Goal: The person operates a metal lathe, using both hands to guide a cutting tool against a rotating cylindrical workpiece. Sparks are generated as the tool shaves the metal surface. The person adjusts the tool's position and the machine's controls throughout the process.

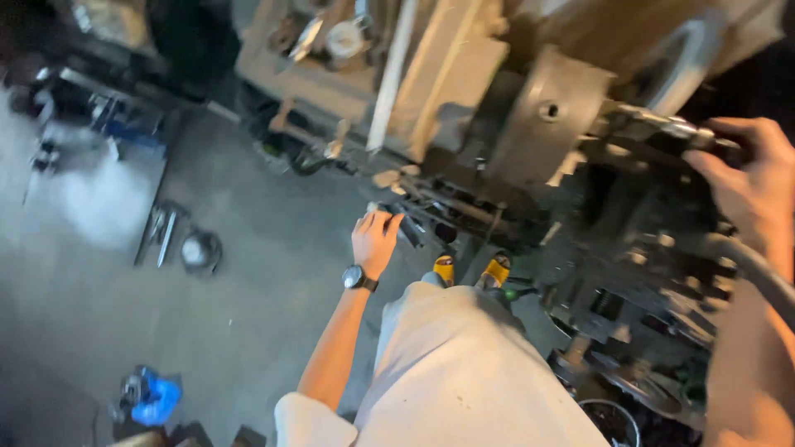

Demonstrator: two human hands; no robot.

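Observation:
I look down at a dark, greasy metal lathe (pixel 546 124) running across the top and right of the view. My left hand (pixel 374 238), with a black wristwatch (pixel 358 278) on the wrist, rests its fingers on a dark lever or handle (pixel 414 223) low on the machine's front. My right hand (pixel 749 178) is closed around a dark metal handle (pixel 662 128) on the upper part of the machine, at the far right. A round grey chuck plate (pixel 551 112) sits between the two hands. The picture is blurred.
Grey concrete floor (pixel 248 314) spreads to the left, with loose metal tools (pixel 161 232), a round metal part (pixel 199 251) and a blue bundle (pixel 149 396). My yellow sandals (pixel 472 269) stand by the machine base. A dark hose (pixel 758 269) and a bucket (pixel 613 418) lie at right.

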